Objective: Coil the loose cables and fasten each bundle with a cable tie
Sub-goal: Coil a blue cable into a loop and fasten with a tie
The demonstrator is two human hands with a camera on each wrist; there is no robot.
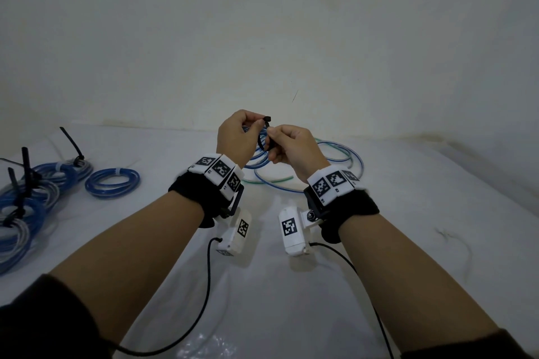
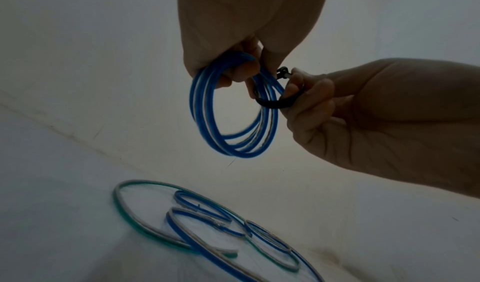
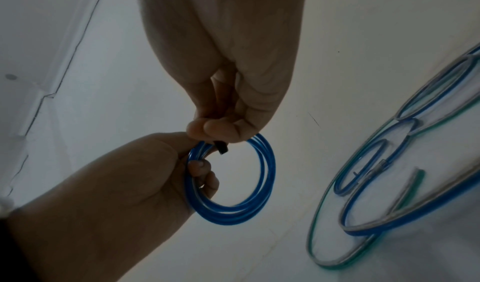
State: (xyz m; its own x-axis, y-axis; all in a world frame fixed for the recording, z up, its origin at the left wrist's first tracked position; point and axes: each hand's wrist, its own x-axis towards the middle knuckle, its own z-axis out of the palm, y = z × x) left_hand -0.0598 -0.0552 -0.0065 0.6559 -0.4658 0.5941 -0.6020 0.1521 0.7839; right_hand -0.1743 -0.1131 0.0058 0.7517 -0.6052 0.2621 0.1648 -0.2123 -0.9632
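A small coil of blue cable (image 2: 235, 113) (image 3: 233, 183) hangs in the air, gripped at its top by my left hand (image 1: 237, 132) (image 2: 233, 60). A black cable tie (image 1: 267, 132) (image 2: 275, 103) loops around the coil's strands. My right hand (image 1: 287, 144) (image 3: 221, 130) pinches the tie's strap, and its head (image 1: 267, 118) sits between both hands' fingertips. Both hands are raised above the white table (image 1: 291, 285). Loose blue and green cables (image 1: 344, 166) (image 2: 207, 224) (image 3: 389, 173) lie on the table behind and below the hands.
At the left of the table lie several tied blue cable bundles (image 1: 43, 183) with black tie tails sticking up, and one small blue coil (image 1: 112, 183). A white wall (image 1: 262, 38) rises close behind the table. Black wires (image 1: 204, 300) trail from the wrist cameras.
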